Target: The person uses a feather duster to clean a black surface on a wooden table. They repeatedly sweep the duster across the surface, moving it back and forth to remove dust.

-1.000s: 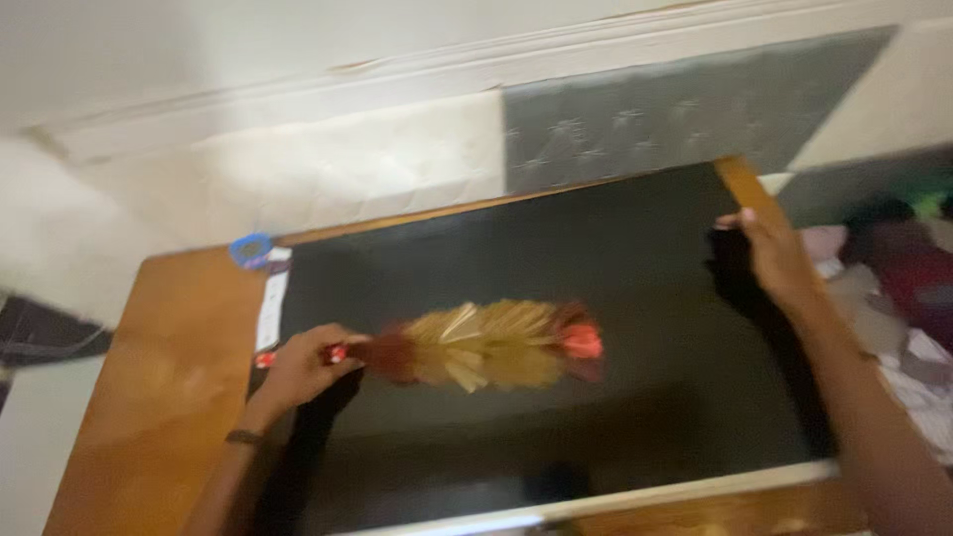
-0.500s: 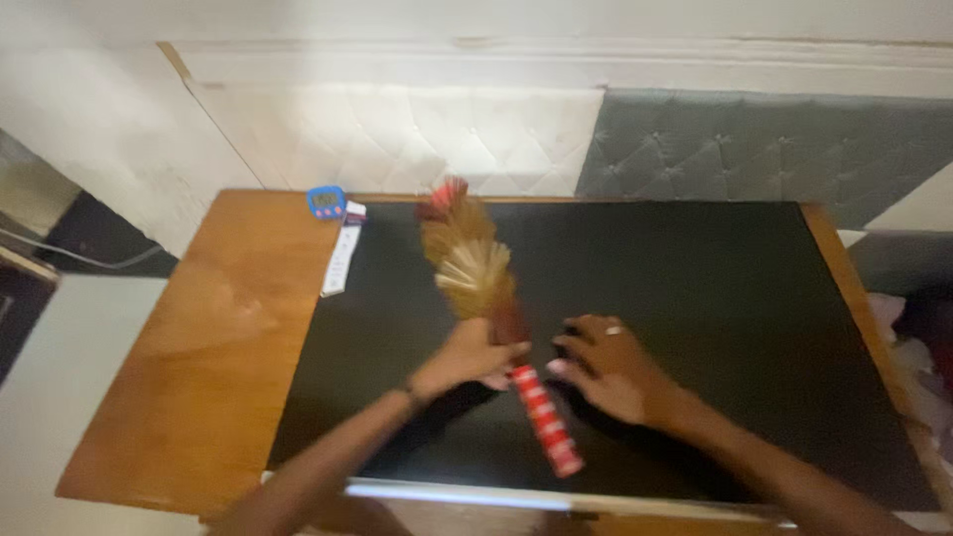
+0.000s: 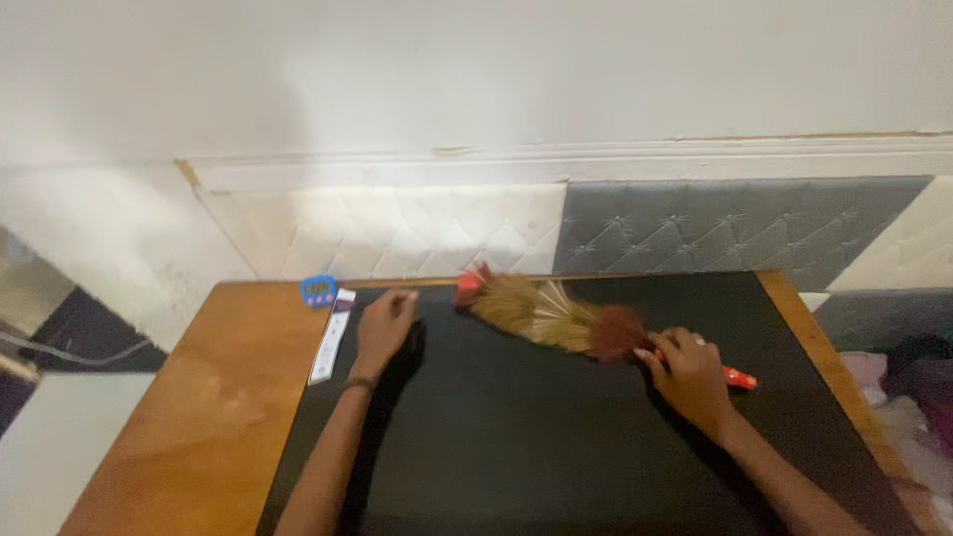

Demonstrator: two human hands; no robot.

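Observation:
A feather duster (image 3: pixel 546 314) with tan and dark red feathers and a red tip lies low over the far part of a black flat panel (image 3: pixel 556 437) on a wooden table (image 3: pixel 208 417). My right hand (image 3: pixel 687 375) grips its red and white handle, which sticks out to the right of my fist. My left hand (image 3: pixel 383 326) rests flat with fingers spread on the panel's far left corner, holding nothing.
A small blue digital timer (image 3: pixel 319 290) and a white strip-shaped object (image 3: pixel 332 335) sit on the table just left of the panel. Padded white and grey wall panels (image 3: pixel 655 230) run behind the table. Clothes lie at the right edge (image 3: pixel 908 372).
The duster passed from my left hand to my right and swung from pointing away to lying across the far edge. My left hand moved to the panel's far left corner.

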